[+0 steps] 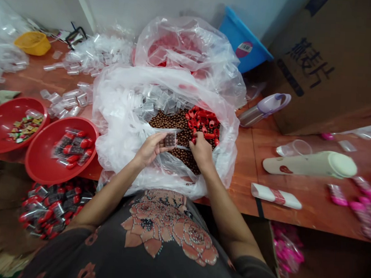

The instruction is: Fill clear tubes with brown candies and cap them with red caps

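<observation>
Both my hands work above an open transparent plastic bag (117, 121) lying on the wooden table. My left hand (149, 149) holds a small transparent packet (170, 139) with brown beads inside. My right hand (202, 150) pinches a small red plastic piece (194, 140) at the edge of a heap of red pieces (204, 121). Brown beads (176, 128) fill the bag beside and below my hands. Several small transparent packets (153, 100) lie along the far side of the bag.
Red bowls (60, 149) hold filled packets at the left. Another bag of red items (185, 46), a blue tub (245, 41) and a cardboard box (318, 63) stand beyond. A cream bottle (311, 163) and pink packets (366, 206) lie right; red-capped packets (52, 206) sit below the table.
</observation>
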Available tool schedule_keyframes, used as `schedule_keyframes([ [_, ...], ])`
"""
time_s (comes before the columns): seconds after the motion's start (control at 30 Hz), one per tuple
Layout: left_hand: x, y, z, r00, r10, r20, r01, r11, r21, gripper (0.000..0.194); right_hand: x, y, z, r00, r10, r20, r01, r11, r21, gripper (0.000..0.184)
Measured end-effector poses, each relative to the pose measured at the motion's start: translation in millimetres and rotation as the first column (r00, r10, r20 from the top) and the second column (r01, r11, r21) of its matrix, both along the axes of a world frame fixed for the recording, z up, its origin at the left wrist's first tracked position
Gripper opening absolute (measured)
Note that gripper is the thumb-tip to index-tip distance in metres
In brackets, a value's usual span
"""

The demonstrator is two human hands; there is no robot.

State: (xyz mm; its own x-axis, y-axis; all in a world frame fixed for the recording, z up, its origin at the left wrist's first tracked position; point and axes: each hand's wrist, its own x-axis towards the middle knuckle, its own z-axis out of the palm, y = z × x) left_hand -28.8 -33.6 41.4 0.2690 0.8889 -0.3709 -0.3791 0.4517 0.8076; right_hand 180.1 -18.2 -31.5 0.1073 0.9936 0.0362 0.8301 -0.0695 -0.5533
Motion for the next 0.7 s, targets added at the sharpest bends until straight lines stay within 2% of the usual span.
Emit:
schedule_keyframes([
  [0.07, 0.7, -2.6, -3.9, 1.0, -0.025, -0.014, 0.025, 1.0, 0.012, 0.025, 6.6, -1.9, -2.7, 0.974, -0.036, -0.224, 0.035, 0.999, -0.008, 0.044],
  [0.1, 1.5, -3.9, -5.5, 0.999, -0.04, -0.014, 0.04, 0.999, 0.006, 0.025, 9.8, -3.8, -3.2, 0.934, -0.044, -0.354, 0.04, 0.999, -0.02, 0.049],
  [0.2, 5.2, -7.8, -8.8, 0.995, -0.097, -0.01, 0.097, 0.995, -0.024, 0.03, 14.8, -13.8, 1.0, 0.735, -0.042, -0.676, -0.018, 0.996, -0.082, 0.059],
  [0.27, 7.8, -10.1, -10.2, 0.991, -0.132, -0.019, 0.132, 0.991, -0.03, 0.032, 14.5, -22.6, 6.7, 0.636, -0.032, -0.771, -0.074, 0.992, -0.102, 0.059],
  [0.33, 9.7, -12.2, -11.4, 0.987, -0.158, -0.031, 0.157, 0.987, -0.026, 0.034, 13.4, -30.4, 11.5, 0.602, -0.015, -0.799, -0.109, 0.989, -0.101, 0.057],
  [0.4, 10.3, -13.9, -12.2, 0.985, -0.168, -0.035, 0.168, 0.986, -0.017, 0.035, 13.1, -35.5, 13.5, 0.631, 0.0, -0.776, -0.102, 0.991, -0.084, 0.053],
  [0.5, 9.4, -15.5, -12.8, 0.985, -0.166, -0.034, 0.166, 0.986, -0.006, 0.034, 15.1, -38.2, 13.3, 0.752, 0.035, -0.658, -0.071, 0.997, -0.028, 0.05],
  [0.6, 8.2, -16.3, -13.4, 0.985, -0.166, -0.04, 0.166, 0.986, -0.001, 0.033, 16.9, -38.9, 16.8, 0.909, 0.036, -0.414, 0.001, 0.996, 0.087, 0.048],
  [0.7, 7.6, -16.7, -14.9, 0.985, -0.166, -0.042, 0.166, 0.986, 0.002, 0.033, 14.8, -42.3, 26.8, 0.979, 0.044, -0.201, 0.007, 0.969, 0.246, 0.036],
])
